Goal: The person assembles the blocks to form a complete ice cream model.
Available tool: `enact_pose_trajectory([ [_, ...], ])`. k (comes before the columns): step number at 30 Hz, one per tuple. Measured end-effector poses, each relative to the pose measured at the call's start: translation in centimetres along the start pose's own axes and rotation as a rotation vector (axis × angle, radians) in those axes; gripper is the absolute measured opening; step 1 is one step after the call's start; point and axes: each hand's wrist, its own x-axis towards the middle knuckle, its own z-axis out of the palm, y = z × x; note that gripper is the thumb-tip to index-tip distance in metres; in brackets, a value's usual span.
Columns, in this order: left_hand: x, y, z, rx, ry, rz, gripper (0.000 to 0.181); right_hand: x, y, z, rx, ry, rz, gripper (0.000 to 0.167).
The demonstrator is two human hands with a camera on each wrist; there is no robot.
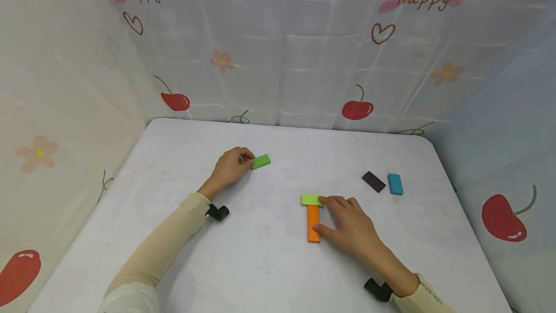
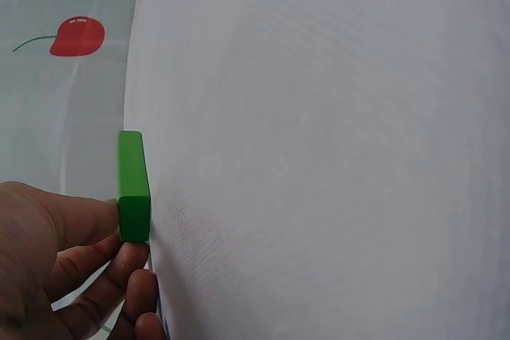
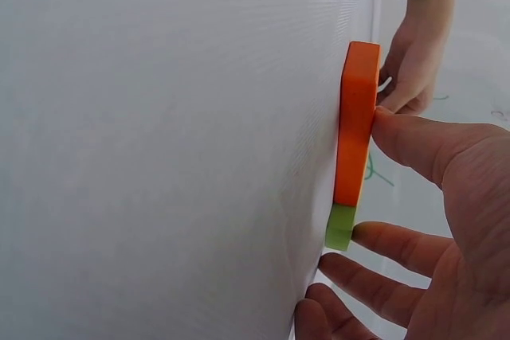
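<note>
In the head view, my left hand (image 1: 233, 164) pinches one end of a green block (image 1: 261, 161) between thumb and fingers. Close up in the left wrist view, the thumb presses against the near part of that green block (image 2: 133, 177). A light green block (image 1: 311, 200) lies crosswise at the far end of a longer orange block (image 1: 313, 224), the two touching in a T shape. My right hand (image 1: 354, 228) is at their right side, fingers fairly straight. Its thumb touches the orange block (image 3: 358, 125) while the index finger touches the light green block (image 3: 340, 227).
A dark brown block (image 1: 374, 182) and a blue block (image 1: 395, 184) lie beyond the right hand, a small gap between them. The white table (image 1: 243, 264) meets a curtain (image 1: 278, 62) printed with cherries and hearts at its far edge.
</note>
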Motion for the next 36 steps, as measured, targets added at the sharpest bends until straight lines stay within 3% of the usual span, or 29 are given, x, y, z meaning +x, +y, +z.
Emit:
enact_pose_trajectory([
  [23, 0.2, 0.8, 1.0, -0.010, -0.012, 0.022, 0.019, -0.1, 0.1, 0.0, 0.005, 0.006, -0.008, 0.069],
  [36, 0.3, 2.3, 1.8, -0.011, -0.068, 0.038, 0.018, 0.0, 0.1, 0.0, 0.017, -0.001, 0.003, 0.069],
])
